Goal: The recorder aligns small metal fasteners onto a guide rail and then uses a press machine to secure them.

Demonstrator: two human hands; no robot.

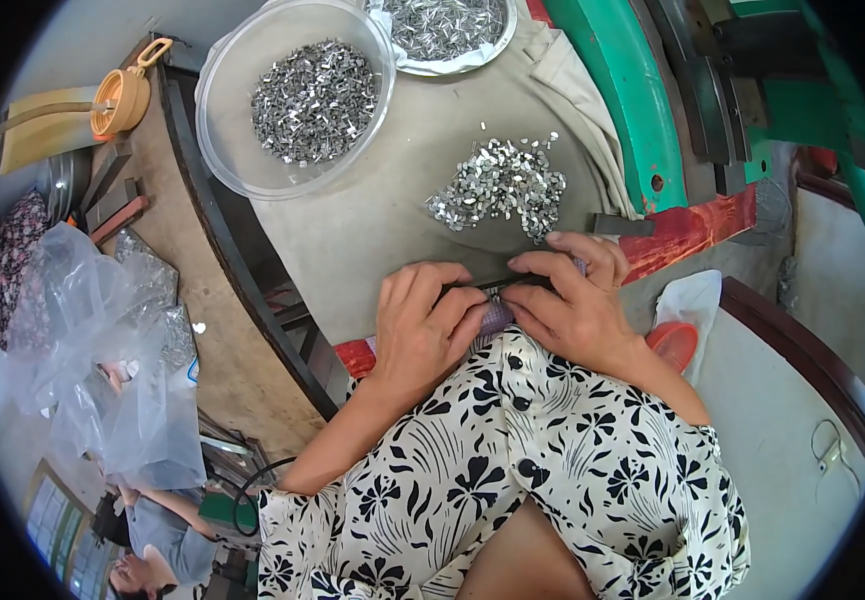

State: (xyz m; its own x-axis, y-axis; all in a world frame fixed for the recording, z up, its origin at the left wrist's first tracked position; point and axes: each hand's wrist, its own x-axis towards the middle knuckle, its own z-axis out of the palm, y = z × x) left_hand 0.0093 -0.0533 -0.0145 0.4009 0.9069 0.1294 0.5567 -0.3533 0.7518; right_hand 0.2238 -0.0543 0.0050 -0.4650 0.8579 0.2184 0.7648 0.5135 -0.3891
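Note:
My left hand (420, 325) and my right hand (580, 305) are close together at the near edge of the cloth-covered work surface (352, 240). Their fingers are curled and pinch a thin dark strip (493, 284) that spans the small gap between them. Its exact kind is hard to make out, since the fingers cover most of it. A bit of lilac checked cloth (497, 318) shows just below the fingertips. Beyond my right hand lies a loose pile of small shiny metal pieces (502, 188).
A clear plastic tub (214, 130) of small metal parts stands far left, beside a lined bowl (442, 68) of more. Green machinery (617, 110) rises at right, with a dark metal bar (622, 226) near its base. Plastic bags (102, 350) lie left; another person (167, 540) is lower left.

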